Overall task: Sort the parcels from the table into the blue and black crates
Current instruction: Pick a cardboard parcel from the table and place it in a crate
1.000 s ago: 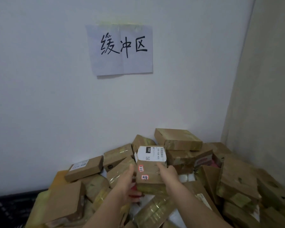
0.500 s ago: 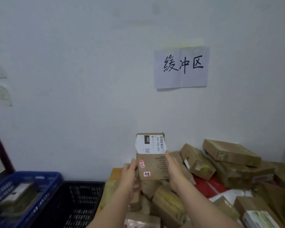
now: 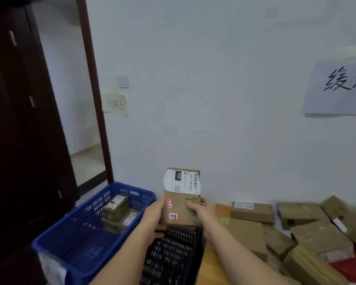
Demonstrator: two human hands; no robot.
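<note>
Both hands, left hand (image 3: 152, 218) and right hand (image 3: 201, 212), clasp one labelled parcel (image 3: 182, 199) upright.
I would read its stickers, then lower it into the black crate (image 3: 173, 254) or blue crate (image 3: 86, 239).

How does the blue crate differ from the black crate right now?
The blue crate sits furthest left, by the doorway; the black crate stands between it and the table. The blue crate already holds a few parcels; no parcels show in the visible part of the black crate, though the arms hide some of it. The held parcel, gripped by the left hand and right hand, hangs over the black crate, not the blue. Both have perforated walls.
</note>
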